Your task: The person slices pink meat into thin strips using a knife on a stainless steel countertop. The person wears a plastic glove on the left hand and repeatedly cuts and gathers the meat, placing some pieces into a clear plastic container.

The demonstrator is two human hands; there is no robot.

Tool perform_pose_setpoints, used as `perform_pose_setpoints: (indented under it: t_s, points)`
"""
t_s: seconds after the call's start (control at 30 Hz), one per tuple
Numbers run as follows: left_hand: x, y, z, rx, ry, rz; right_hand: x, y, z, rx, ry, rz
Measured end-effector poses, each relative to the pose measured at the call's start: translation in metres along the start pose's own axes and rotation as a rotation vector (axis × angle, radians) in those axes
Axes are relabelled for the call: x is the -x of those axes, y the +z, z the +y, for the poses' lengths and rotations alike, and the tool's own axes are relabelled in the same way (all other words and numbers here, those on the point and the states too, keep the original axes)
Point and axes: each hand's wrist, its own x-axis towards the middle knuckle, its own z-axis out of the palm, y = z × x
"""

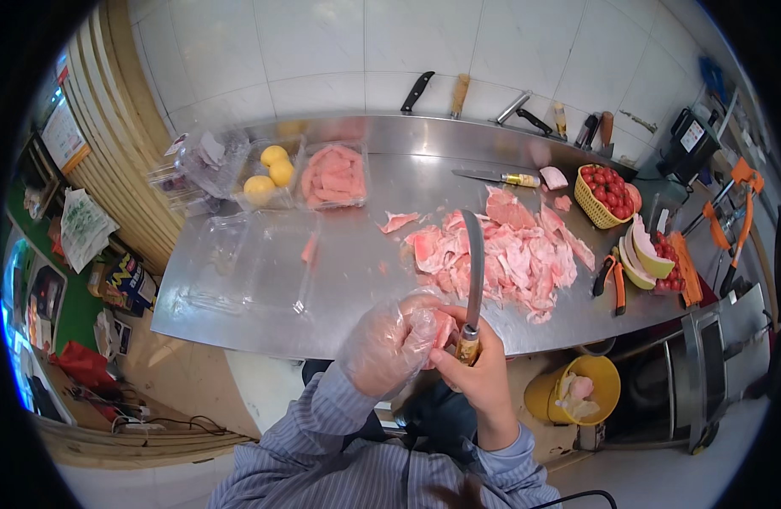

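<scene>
My left hand [390,340], in a clear plastic glove, holds a piece of pink pomelo flesh [442,337] at the steel counter's front edge. My bare right hand [482,369] grips the patterned handle of a curved-blade knife [475,273], blade pointing up and away; its thumb and a finger also touch the piece. Just beyond the hands lies a heap of pink peel membranes [511,251]. Farther left, a clear plastic tray [334,175] is filled with pink segments. Nearer to me are open clear plastic containers [256,261], with a small pink piece [309,249] in one.
Another knife [492,177] lies behind the heap. On the right are a yellow basket [597,203] of small red fruits, thick rind pieces [638,261] and orange-black pliers [613,280]. Yellow fruits [274,172] sit back left. A yellow bucket [543,397] stands below the counter.
</scene>
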Motion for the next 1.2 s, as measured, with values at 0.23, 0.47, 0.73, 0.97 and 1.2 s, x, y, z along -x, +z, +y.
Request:
perform_pose_setpoints:
  t_s: [0.23,0.47,0.73,0.97,1.2]
  points:
    - [0.009,0.003,-0.013,0.174,0.069,-0.005,0.008,0.006,-0.002,0.045,-0.01,0.019]
    - [0.022,0.003,-0.01,-0.55,0.23,0.122,0.013,0.013,-0.006,0.301,-0.123,0.042]
    - [0.03,0.007,-0.017,-0.235,0.176,0.134,0.023,0.022,-0.011,0.345,-0.177,0.076]
    - [0.042,-0.001,-0.018,-0.174,-0.006,0.129,0.026,0.03,-0.017,0.262,-0.145,0.044]
    - [0.044,-0.009,-0.023,-0.308,0.062,0.165,0.027,0.034,-0.012,0.34,-0.234,0.059]
